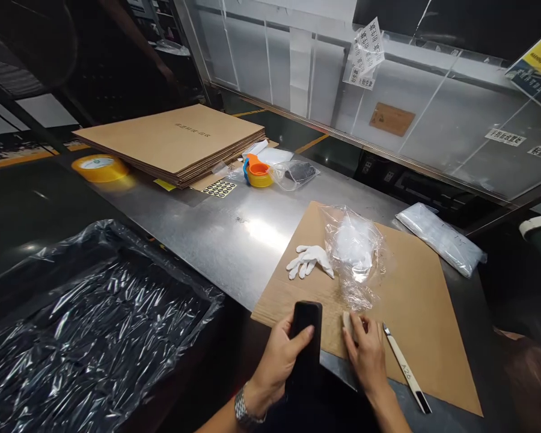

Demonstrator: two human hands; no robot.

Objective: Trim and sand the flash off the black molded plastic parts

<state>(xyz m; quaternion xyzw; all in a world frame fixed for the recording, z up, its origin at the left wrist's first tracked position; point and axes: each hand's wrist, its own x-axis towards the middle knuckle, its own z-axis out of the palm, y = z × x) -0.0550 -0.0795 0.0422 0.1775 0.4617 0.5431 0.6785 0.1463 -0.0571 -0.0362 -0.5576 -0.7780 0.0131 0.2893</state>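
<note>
My left hand (279, 355) is closed around a black smartphone (307, 325) at the table's near edge, its thumb lying on the dark screen. My right hand (367, 349) rests on a flat cardboard sheet (415, 288), fingers curled against a small pale rounded piece (347, 323) whose kind I cannot make out. Just right of that hand lies a cream-handled scalpel (406, 367) marked A26. Beyond the hands are a white glove (310, 261) and a clear plastic bag (355, 246) with white contents.
Stacked cardboard (175, 138) sits on the metal table (198, 234), near yellow tape (100, 167) and an orange-and-blue tape dispenser (258, 171). A wrapped white packet (440, 237) lies right. A bin lined with black plastic (85, 325) stands left. Another person's arm (139, 36) shows behind.
</note>
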